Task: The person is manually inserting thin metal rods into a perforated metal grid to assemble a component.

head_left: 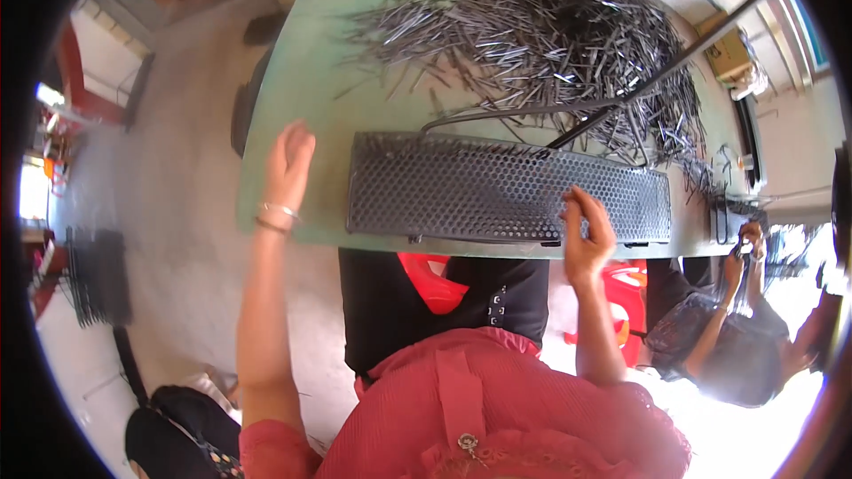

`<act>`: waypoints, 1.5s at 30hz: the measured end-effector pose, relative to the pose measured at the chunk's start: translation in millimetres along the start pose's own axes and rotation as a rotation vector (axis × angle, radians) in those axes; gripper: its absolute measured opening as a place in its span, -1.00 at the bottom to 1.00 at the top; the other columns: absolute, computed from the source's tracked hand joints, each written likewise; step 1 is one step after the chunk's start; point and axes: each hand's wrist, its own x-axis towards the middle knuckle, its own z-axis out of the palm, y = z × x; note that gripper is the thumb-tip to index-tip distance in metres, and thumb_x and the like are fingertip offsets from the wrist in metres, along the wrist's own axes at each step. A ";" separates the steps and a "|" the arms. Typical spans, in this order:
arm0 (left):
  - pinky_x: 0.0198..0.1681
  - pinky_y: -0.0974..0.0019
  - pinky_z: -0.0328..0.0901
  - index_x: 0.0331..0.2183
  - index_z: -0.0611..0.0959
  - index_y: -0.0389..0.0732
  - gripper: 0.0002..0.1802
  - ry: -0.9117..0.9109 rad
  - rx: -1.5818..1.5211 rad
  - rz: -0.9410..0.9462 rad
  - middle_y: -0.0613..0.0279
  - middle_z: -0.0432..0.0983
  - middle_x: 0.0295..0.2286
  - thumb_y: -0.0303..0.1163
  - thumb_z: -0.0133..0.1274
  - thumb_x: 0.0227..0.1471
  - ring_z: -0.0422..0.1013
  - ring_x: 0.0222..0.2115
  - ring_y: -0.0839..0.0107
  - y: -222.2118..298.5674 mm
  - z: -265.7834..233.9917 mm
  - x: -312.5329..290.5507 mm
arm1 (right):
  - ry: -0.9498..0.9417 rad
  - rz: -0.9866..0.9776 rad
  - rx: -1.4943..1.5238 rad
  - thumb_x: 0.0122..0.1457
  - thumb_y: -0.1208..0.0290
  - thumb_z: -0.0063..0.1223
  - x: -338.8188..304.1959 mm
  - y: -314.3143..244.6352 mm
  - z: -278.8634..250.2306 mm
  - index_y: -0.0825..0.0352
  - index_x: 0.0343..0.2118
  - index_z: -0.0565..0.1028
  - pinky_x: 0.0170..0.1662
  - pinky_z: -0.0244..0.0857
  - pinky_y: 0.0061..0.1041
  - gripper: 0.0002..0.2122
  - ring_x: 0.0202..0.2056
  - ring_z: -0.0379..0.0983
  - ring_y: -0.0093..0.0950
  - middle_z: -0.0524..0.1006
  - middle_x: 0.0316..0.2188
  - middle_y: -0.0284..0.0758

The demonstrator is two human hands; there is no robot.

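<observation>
The perforated panel [461,186], dark and apparently metal, lies along the near edge of the worktop [324,80], in front of the person. It looks stiff and thin, so it should be fairly light for its length and unlikely to sag; the smooth face may slip a little, while the many holes would give the fingertips some bite. The two short ends seem the best place to take hold, and the rims may be sharp.

The left hand [290,160] is off the panel's left end, fingers extended and loosely together, with nothing visible in it. The right hand [587,244] is over the panel's near edge, toward its right end, fingers curled toward the thumb; I cannot tell whether it pinches something small or touches the panel.

Beyond the panel spreads a loose heap of dark strips [541,35], thin and likely to slide and tangle. A bent rod [532,109] curves along the panel's far edge, and a long bar [692,49] slants down toward that edge from the far right; both would obstruct a reach across. To the panel's right, a co-worker [741,350] sits with both hands raised.
</observation>
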 end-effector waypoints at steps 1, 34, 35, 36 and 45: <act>0.07 0.31 0.17 0.01 0.36 -0.38 -0.46 -0.094 0.091 0.027 -0.03 0.35 -0.02 -0.26 0.04 0.06 0.28 0.02 0.28 9.9 3.3 26.8 | 0.072 0.035 0.005 0.10 0.70 -0.03 -4.0 12.9 -18.5 0.45 -0.19 0.48 -0.34 0.35 -0.61 -0.80 -0.38 0.44 -0.55 0.53 -0.35 -0.26; 0.11 -0.10 0.05 0.05 0.26 -0.18 -0.16 -0.718 1.087 0.595 -0.05 0.03 0.10 -0.17 0.23 -0.28 -0.05 0.16 -0.01 135.7 481.4 216.1 | 0.605 0.418 -0.333 0.15 0.69 -0.10 -48.3 136.6 -164.2 0.46 -0.23 0.48 -0.51 0.28 -0.69 -0.84 -0.55 0.38 -0.62 0.50 -0.37 -0.28; 0.11 -0.09 0.04 0.05 0.24 -0.21 -0.13 -0.714 1.096 0.593 -0.05 0.02 0.10 -0.16 0.21 -0.31 -0.04 0.16 -0.02 133.0 483.8 217.6 | 0.628 0.451 -0.334 0.16 0.68 -0.10 -45.1 139.5 -174.2 0.46 -0.21 0.46 -0.51 0.26 -0.70 -0.84 -0.55 0.38 -0.62 0.50 -0.37 -0.29; 0.11 -0.07 0.04 0.06 0.23 -0.24 -0.09 -0.709 1.105 0.590 -0.05 0.01 0.10 -0.14 0.20 -0.35 -0.03 0.15 -0.03 130.2 486.0 218.5 | 0.643 0.395 -0.422 0.18 0.65 -0.11 -44.4 146.3 -187.8 0.47 -0.19 0.45 -0.44 0.28 -0.69 -0.84 -0.50 0.40 -0.61 0.50 -0.34 -0.30; 0.06 -0.15 0.07 0.06 0.27 -0.16 -0.33 -0.786 1.186 0.737 0.08 0.03 0.10 -0.25 0.06 -0.12 0.05 0.08 0.02 117.9 479.4 209.4 | 0.422 0.685 0.178 0.30 0.07 -0.34 7.4 229.6 -228.3 0.36 0.12 0.27 0.13 0.07 -0.46 -0.51 0.06 0.29 -0.41 0.38 0.04 -0.22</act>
